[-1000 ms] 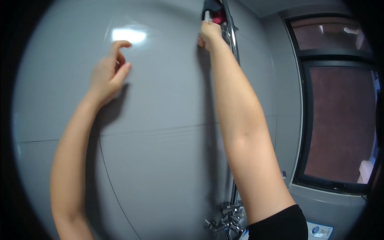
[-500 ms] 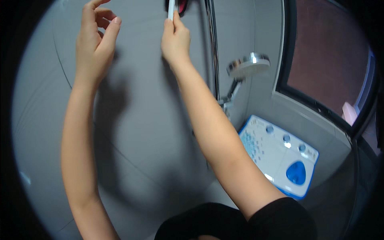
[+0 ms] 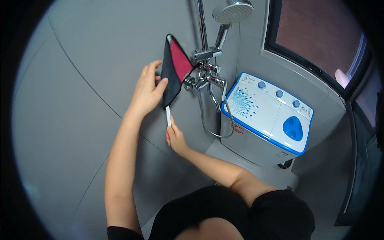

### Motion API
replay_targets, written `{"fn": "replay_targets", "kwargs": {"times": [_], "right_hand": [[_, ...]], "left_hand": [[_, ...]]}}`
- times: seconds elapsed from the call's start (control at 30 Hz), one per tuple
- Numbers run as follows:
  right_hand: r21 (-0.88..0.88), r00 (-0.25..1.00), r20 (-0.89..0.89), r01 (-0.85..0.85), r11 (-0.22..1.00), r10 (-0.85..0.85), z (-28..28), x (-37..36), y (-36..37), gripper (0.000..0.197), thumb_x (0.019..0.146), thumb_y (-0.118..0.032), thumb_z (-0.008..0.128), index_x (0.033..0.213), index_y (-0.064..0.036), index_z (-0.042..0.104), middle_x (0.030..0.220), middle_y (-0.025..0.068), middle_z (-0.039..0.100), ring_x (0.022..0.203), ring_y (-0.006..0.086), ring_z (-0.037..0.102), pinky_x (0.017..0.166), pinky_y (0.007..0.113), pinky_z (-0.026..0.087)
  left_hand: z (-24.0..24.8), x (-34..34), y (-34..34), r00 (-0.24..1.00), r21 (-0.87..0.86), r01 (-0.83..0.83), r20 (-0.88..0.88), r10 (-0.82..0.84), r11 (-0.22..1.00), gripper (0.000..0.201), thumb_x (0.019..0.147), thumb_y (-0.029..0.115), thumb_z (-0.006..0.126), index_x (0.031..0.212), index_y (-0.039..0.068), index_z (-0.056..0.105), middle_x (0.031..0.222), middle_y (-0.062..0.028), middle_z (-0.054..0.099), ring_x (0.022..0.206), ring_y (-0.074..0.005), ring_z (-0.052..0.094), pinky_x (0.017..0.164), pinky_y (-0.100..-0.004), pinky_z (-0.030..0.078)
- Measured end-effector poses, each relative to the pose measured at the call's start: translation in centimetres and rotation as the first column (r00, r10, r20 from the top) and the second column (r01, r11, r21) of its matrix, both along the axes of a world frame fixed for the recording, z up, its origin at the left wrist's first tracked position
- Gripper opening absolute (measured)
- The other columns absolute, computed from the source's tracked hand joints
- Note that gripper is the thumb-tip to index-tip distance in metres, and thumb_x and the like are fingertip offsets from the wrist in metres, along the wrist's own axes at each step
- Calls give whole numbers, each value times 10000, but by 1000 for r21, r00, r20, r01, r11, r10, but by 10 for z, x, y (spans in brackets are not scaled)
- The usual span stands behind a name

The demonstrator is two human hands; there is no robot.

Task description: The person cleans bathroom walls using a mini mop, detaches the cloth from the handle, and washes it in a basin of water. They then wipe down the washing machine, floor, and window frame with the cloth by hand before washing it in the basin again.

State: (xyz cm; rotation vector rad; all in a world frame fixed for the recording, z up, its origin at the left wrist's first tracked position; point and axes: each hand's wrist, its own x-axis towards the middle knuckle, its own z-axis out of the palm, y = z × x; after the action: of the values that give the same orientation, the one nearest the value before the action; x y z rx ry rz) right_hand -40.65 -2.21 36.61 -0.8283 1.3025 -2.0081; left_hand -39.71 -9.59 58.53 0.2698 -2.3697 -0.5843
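A flat, pointed dark pad (image 3: 171, 86) with a pink-red face (image 3: 180, 64) and black edging stands out in front of the grey wall, tip upward. From its lower end comes a white handle (image 3: 168, 116). My right hand (image 3: 177, 138) is closed round that handle, below the pad. At the pad's left edge is my left hand (image 3: 149, 90), its fingers bent and its thumb lying against the dark side; the fingertips are partly hidden. What kind of tool this is I cannot tell.
Just right of the pad are a chrome shower mixer (image 3: 208, 76), a hose (image 3: 204, 120) and a shower head (image 3: 233, 12). A white and blue twin-tub washing machine (image 3: 260, 106) stands in the corner, under a dark-framed window (image 3: 316, 40).
Both hands have come down from the top of the view, bringing the pad fully into sight. My left hand has moved right, from apart to touching the pad. The view has shifted.
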Motion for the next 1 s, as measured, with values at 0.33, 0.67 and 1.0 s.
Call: {"fn": "replay_targets", "kwargs": {"times": [0.33,0.67,1.0], "right_hand": [[35,962,-37,-268,963,269,-47,-1,66,593,1003,-123,317,1538,-188,70,668,-1,448,551,92,446,544,242,439],[-39,997,-23,73,997,-74,-93,-29,181,566,1024,-157,314,1535,-135,72,933,50,509,776,124,523,746,269,464],[-180,886,-329,280,943,-326,10,-280,136,519,1024,-192,353,1516,-106,210,856,16,513,694,87,466,649,220,417]], "left_hand": [[-59,-53,-3,951,240,-308,46,306,921,572,843,225,644,1326,31,406,961,-169,578,841,-276,580,748,-378,468],[-69,-111,123,857,206,511,-42,-514,835,791,829,168,682,1438,3,206,1401,-271,359,1314,-342,377,1073,-406,321],[-27,-179,130,899,19,438,-34,-437,899,766,827,170,664,1457,38,248,1341,-232,459,1235,-320,480,989,-393,404]]}}
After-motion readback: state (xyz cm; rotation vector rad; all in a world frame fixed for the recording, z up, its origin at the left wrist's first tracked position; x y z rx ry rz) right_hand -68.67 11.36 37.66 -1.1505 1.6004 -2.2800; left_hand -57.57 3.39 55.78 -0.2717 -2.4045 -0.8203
